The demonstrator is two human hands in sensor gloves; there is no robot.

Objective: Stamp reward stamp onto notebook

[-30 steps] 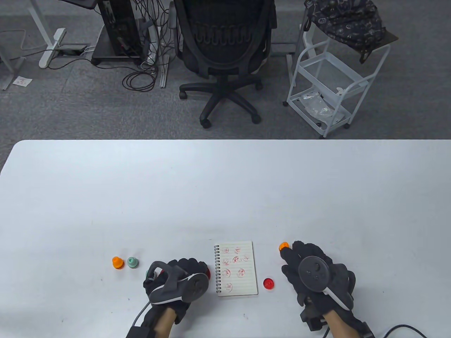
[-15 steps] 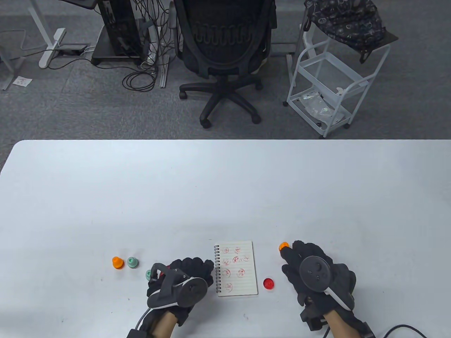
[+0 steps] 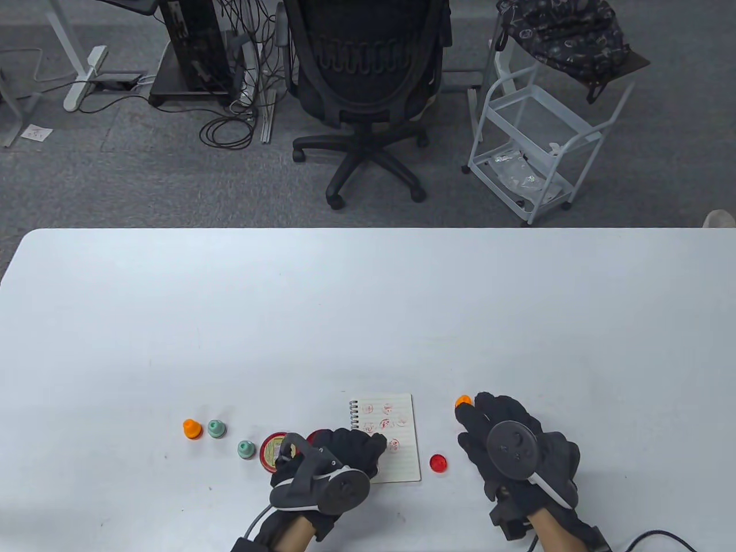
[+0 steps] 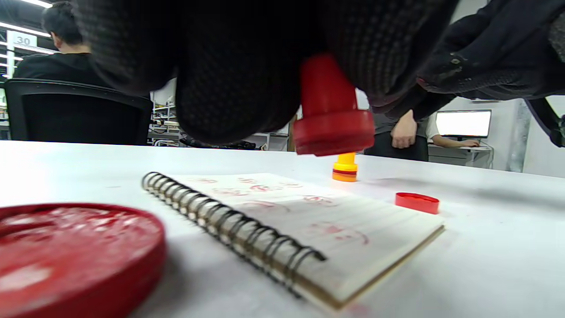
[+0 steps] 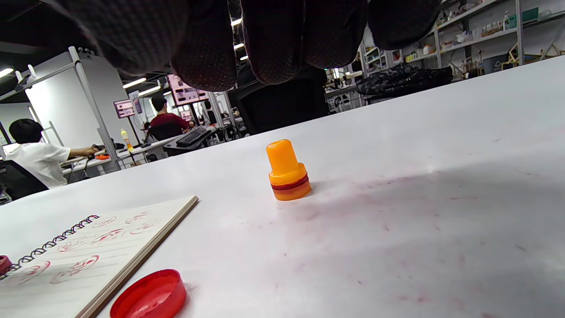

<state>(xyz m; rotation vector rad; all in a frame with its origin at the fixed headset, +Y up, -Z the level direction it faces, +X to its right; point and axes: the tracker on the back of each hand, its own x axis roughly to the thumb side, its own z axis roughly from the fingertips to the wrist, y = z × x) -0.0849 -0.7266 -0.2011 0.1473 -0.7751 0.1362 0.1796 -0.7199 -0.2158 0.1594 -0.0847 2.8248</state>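
Table view: left hand (image 3: 345, 460) over the near-left part of the spiral notebook (image 3: 397, 428), presumably bringing a stamp to the page. Red ink pad (image 3: 275, 452) lies open just left. Right hand (image 3: 506, 443) rests flat and empty, fingers spread, near an orange stamp (image 3: 463, 401); red cap (image 3: 438, 463) between it and the notebook.

Left wrist view: fingers grip the red stamp (image 4: 331, 115), face down, above the page, not touching. Sign reads "30".

Right wrist view: the orange stamp stands upright; no legible label.
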